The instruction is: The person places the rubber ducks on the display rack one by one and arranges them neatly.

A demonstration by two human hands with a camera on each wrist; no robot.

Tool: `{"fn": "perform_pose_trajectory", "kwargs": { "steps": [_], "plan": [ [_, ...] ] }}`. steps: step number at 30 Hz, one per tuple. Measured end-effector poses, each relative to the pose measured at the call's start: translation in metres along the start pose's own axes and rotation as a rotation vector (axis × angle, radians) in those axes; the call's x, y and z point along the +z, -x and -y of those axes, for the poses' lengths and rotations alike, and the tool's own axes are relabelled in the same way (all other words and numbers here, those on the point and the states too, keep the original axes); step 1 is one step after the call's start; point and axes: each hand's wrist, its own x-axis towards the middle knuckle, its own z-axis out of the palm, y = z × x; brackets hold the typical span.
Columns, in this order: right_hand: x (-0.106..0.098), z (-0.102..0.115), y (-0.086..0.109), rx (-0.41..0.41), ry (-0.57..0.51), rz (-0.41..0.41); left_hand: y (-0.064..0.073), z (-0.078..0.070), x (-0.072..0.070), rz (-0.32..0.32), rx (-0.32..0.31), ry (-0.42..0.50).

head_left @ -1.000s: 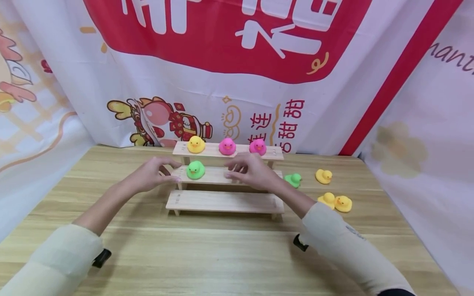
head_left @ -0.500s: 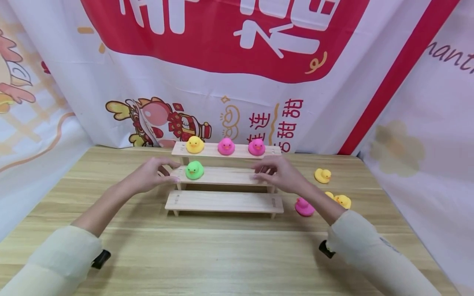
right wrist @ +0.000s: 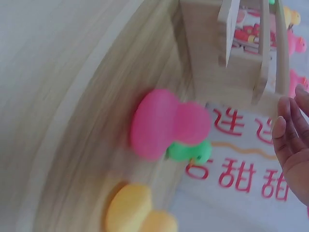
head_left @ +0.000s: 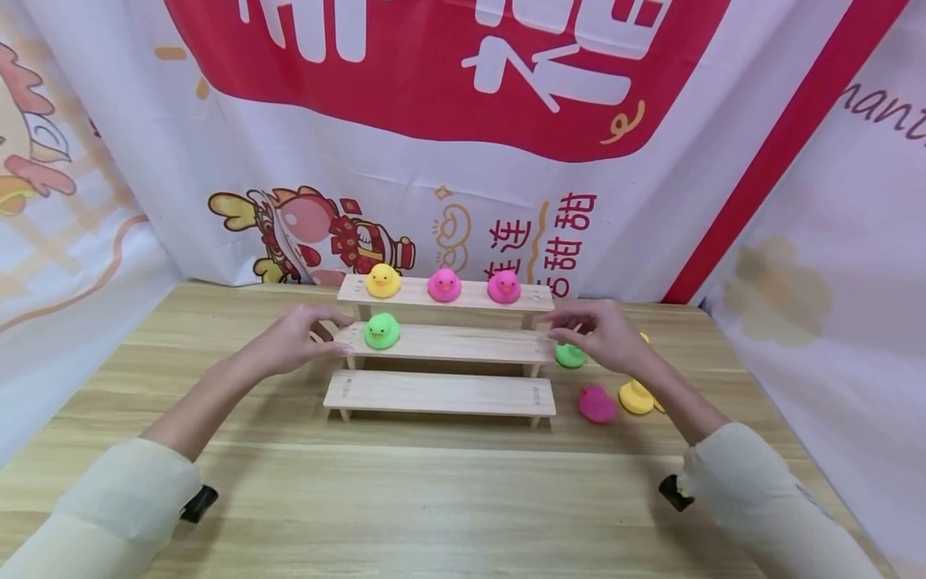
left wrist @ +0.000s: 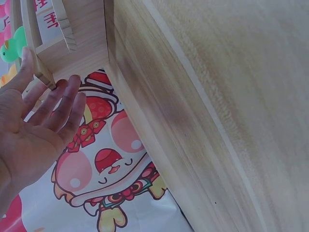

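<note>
A three-tier wooden stand (head_left: 441,392) stands on the table. My left hand (head_left: 300,342) pinches the left end of its middle shelf, thumb at the front and fingers behind, as the left wrist view shows too. A green duck (head_left: 381,330) sits on that shelf close to the thumb. My right hand (head_left: 596,330) is at the shelf's right end, fingers loosely bent with nothing between them. Along the top shelf sit a yellow duck (head_left: 383,281) and two pink ducks, one mid-shelf (head_left: 444,285) and one farther right (head_left: 503,286).
Right of the stand, on the table (head_left: 434,507), lie a pink duck (head_left: 597,404), a green duck (head_left: 571,355) partly behind my right hand, and yellow ducks (head_left: 637,397) partly covered by the forearm. A printed cloth (head_left: 405,185) hangs close behind the stand.
My right hand has slid rightward along the middle shelf, from near its centre to its right end. The left hand and the ducks on the stand keep their places.
</note>
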Motion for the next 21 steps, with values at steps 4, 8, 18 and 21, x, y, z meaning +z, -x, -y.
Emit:
{"fn": "perform_pose_trajectory", "kwargs": {
  "steps": [4,8,18,21],
  "plan": [
    [-0.007,-0.016,0.007,0.050,0.016,0.002,0.000,0.000,-0.001,0.000,-0.007,-0.001],
    [-0.011,-0.030,0.012,0.080,0.039,0.012,0.000,0.000,-0.001,0.003,-0.004,-0.004],
    [-0.012,-0.053,0.012,0.104,0.086,0.095,-0.002,0.001,0.000,-0.002,0.015,0.001],
    [-0.010,-0.057,0.011,0.119,0.095,0.118,-0.002,0.001,0.000,-0.005,0.019,-0.005]
  ]
}}
